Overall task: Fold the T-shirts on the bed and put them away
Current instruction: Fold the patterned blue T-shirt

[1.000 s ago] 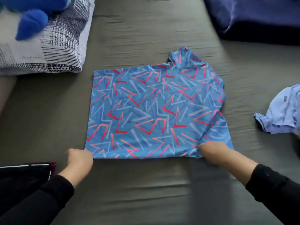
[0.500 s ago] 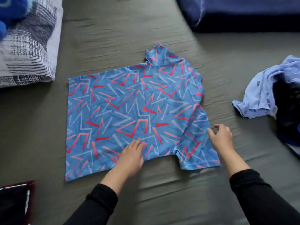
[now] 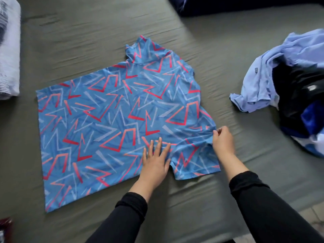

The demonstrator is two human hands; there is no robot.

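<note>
A blue T-shirt [image 3: 112,120] with red and pale zigzag print lies spread flat on the grey-green bed [image 3: 87,41], its collar toward the far side. My left hand [image 3: 155,160] presses flat on the shirt near its front edge, fingers straight. My right hand [image 3: 222,140] pinches the fabric at the shirt's right edge, where the near sleeve begins. A pile of unfolded clothes [image 3: 287,81], light blue, black and royal blue, lies to the right.
A patterned white pillow [image 3: 8,50] lies at the far left. Dark blue bedding [image 3: 228,6] fills the top right corner. A dark red item [image 3: 5,227] shows at the bottom left. The bed's front edge runs along the lower right.
The view has shifted right. My left hand has slid further onto the shirt, and my right hand has closed its fingers on the fabric at the right edge.
</note>
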